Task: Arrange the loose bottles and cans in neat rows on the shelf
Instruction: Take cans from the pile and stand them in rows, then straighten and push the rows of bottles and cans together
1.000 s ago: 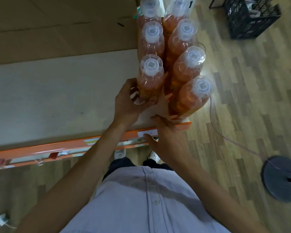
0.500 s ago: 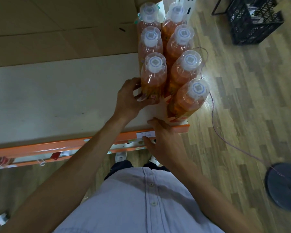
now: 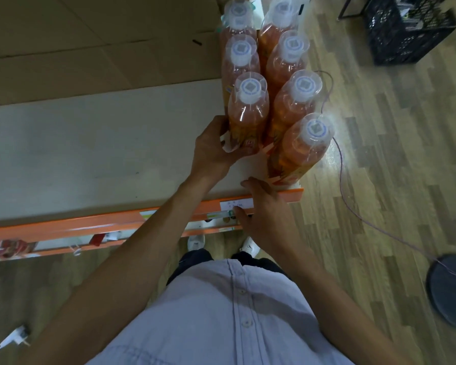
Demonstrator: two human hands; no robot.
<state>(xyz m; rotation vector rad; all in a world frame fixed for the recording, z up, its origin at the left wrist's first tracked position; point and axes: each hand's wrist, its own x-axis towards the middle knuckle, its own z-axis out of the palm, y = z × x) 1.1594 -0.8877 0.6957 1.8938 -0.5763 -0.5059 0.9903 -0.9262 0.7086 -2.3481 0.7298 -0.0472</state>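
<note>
Several orange drink bottles with clear caps stand in two rows at the right end of the pale shelf [image 3: 90, 154]. My left hand [image 3: 211, 151] grips the base of the front bottle of the left row [image 3: 248, 111]. The front bottle of the right row [image 3: 300, 146] stands near the shelf's right corner. My right hand [image 3: 263, 214] rests with fingers spread on the orange front rail [image 3: 90, 225], just below that bottle, holding nothing.
A black plastic crate [image 3: 406, 30] sits on the wooden floor at the far right. A thin cable [image 3: 353, 212] runs across the floor to a dark round base [image 3: 450, 288]. Cardboard sheets [image 3: 90, 40] lie behind the shelf. A white plug [image 3: 16, 335] lies bottom left.
The hands have stayed almost in place; my left hand has kept its hold on the front left bottle, nudging it slightly back into line. The view has shifted a little.
</note>
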